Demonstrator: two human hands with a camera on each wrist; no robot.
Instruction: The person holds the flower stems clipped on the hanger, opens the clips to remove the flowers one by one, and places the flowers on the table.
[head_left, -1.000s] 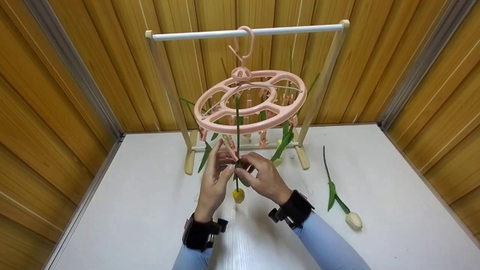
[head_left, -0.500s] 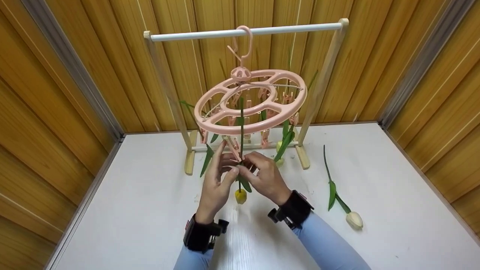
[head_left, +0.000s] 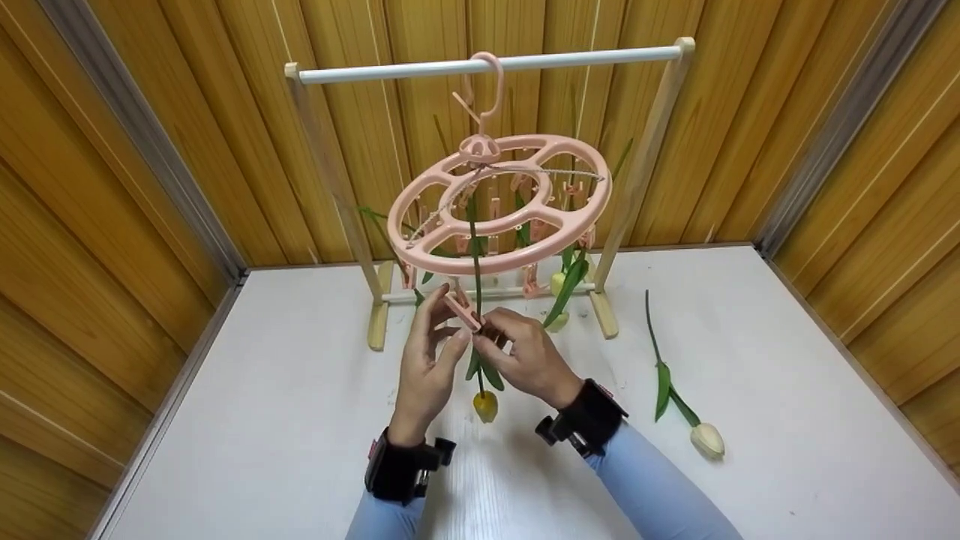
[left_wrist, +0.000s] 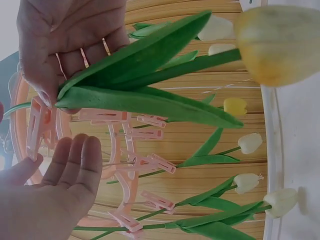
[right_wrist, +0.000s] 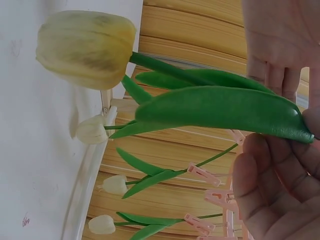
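A yellow tulip (head_left: pixel 485 406) hangs head-down, its green stem crossing the front of the pink ring hanger (head_left: pixel 480 264). My right hand (head_left: pixel 531 356) pinches its stem just above the leaves (right_wrist: pixel 220 107). In the head view, my left hand (head_left: pixel 431 364) holds a pink clothespin (head_left: pixel 463 310) that hangs from the ring's front. The left wrist view shows that same clothespin (left_wrist: pixel 37 127) with my left thumb at its end and the stem right at it. Whether the stem sits within its jaws, I cannot tell.
The hanger hooks over a white rail (head_left: pixel 585 58) on a wooden stand. Several clothespins on the ring hold tulips upside down, such as a white tulip (left_wrist: pixel 250 143). Another white tulip (head_left: pixel 707 441) lies on the white table at right. Wood-look panels (head_left: pixel 862 262) enclose the table.
The yellow tulip's head has dropped a little lower. The clothespin in my left hand has tilted, and its lower end has shifted slightly. Both hands stay close together in nearly the same place.
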